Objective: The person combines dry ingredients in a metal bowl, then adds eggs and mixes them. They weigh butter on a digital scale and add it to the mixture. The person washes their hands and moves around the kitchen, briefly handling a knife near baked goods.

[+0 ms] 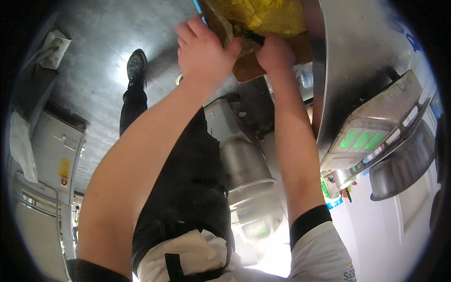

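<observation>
At the top of the view, a brown cardboard box (248, 67) has a clear plastic liner (222, 26) inside. Yellow chunks (269, 16) that look like butter or margarine fill it. My left hand (206, 49) lies over the box's near left corner, thumb and fingers spread apart; its contact with the liner is blurred. My right hand (276, 53) is closed around a black handle (254, 36) at the near side of the box. The handle's far end and whatever is fixed to it are hidden among the liner and the yellow chunks.
Right of the box runs a steel counter (347, 46) bearing a scale with a lit green display (361, 139). A large metal bowl (405, 165) is beyond it. Below stand a steel pot (245, 162) and a second scale (257, 225). My shoe (136, 67) rests on the grey floor.
</observation>
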A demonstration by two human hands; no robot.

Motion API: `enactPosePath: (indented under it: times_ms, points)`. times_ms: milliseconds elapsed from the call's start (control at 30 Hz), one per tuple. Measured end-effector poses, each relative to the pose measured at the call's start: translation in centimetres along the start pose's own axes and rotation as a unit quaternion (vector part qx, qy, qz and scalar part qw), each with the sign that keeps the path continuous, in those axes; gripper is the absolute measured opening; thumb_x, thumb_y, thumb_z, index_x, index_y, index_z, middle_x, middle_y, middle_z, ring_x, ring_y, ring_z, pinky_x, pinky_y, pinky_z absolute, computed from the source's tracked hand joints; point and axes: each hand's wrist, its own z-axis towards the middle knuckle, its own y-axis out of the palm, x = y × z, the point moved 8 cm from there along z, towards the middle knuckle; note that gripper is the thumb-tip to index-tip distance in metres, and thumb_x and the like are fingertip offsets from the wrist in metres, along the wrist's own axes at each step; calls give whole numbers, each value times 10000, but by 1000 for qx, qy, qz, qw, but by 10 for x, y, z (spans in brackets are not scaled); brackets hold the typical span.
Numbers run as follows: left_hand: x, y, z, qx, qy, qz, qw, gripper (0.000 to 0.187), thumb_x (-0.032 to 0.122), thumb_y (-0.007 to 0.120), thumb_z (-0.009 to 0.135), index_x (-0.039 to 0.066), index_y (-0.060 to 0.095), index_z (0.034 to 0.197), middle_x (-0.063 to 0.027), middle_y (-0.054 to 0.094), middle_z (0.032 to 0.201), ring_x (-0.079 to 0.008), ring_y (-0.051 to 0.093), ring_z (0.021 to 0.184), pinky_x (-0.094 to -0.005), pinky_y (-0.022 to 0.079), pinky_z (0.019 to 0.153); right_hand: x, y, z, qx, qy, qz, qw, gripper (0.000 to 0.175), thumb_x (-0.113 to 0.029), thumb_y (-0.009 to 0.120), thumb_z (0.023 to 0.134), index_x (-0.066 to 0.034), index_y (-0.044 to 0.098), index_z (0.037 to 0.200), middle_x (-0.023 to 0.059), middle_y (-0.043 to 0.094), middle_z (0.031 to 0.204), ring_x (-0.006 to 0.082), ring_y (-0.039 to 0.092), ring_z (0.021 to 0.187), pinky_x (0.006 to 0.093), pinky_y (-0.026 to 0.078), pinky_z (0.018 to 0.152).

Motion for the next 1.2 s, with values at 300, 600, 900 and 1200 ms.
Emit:
enactPosePath:
  times_ms: [300,600,900,1200]
  points:
    - [36,44,-36,-142,181,245,942,473,308,702,853,126,626,1283,-138,545,1405,-452,263,1485,-501,245,1228,-40,15,-5,-102,-26,15,994,356,-310,603,982,-237,691,1319,116,745,1227,356,704,1153,508,577,938]
    - [-30,16,-32,-139,183,242,942,585,204,779,789,249,622,1351,-165,490,1445,-435,390,1421,-543,320,1198,-17,-33,-28,-124,65,6,990,453,-214,588,988,-316,644,1425,110,709,1336,341,683,1220,494,556,1003]
    - [-68,14,-34,-11,-70,9,997,714,265,767,907,52,415,1490,-233,494,1419,-381,525,1269,-481,450,1055,-41,-19,7,-150,47,-24,987,316,-160,562,991,-84,741,1240,182,711,1311,361,687,1222,523,556,1010]
    - [-70,80,-29,-238,-293,-294,878,319,250,606,1012,-4,678,1191,-58,704,864,-168,632,737,-351,508,641,-27,38,20,-152,-2,-13,988,307,-167,557,985,-56,749,1198,217,724,1241,436,678,1177,530,557,979]
